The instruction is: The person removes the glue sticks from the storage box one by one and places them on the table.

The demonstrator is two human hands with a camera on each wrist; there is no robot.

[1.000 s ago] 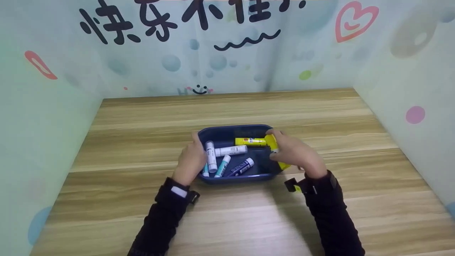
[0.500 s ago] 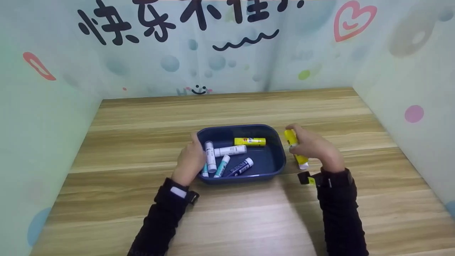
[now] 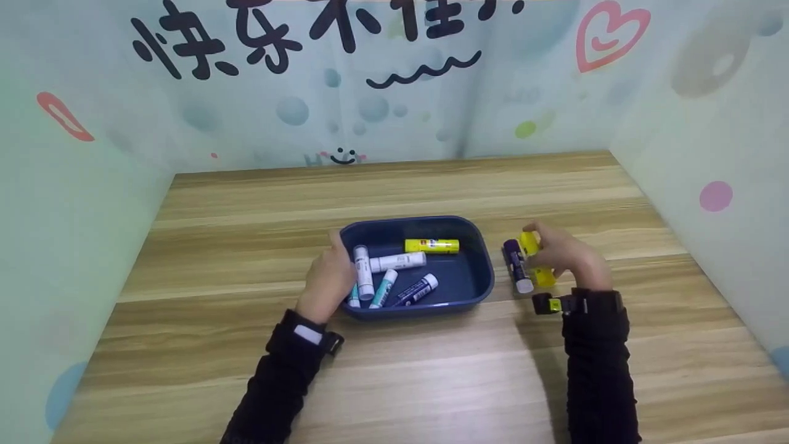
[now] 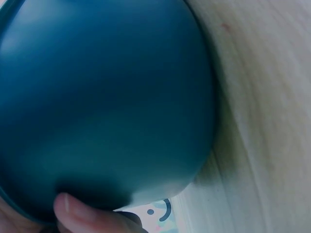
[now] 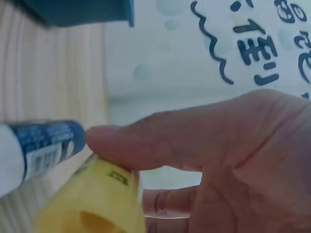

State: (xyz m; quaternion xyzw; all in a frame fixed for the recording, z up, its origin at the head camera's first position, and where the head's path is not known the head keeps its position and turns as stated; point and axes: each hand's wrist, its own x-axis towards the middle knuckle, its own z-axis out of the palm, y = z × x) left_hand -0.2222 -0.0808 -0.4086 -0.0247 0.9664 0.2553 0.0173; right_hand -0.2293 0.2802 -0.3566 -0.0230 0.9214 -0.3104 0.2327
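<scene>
At the left end of a navy plastic bin (image 3: 425, 311), my left hand (image 3: 328, 280) holds the rim; the left wrist view shows a fingertip (image 4: 77, 211) against the bin's outer wall. My right hand (image 3: 570, 256) pinches a yellow glue stick (image 5: 99, 194) between thumb and fingers, low over the table to the right of the bin. Just left of it lies a dark purple glue stick (image 3: 515, 262) with a white end. Inside the bin are a yellow glue stick (image 3: 431, 246), white tubes (image 3: 397, 261), teal-and-white tubes (image 3: 384, 288) and a navy tube (image 3: 416, 290).
The wood-grain table (image 3: 394, 382) surrounds the bin. Printed fabric walls (image 3: 394, 123) with bubbles and dark lettering enclose it at the back and both sides.
My right hand has carried the yellow glue stick out of the bin to the right. The purple glue stick beside it has come into view on the table. My left hand stays put.
</scene>
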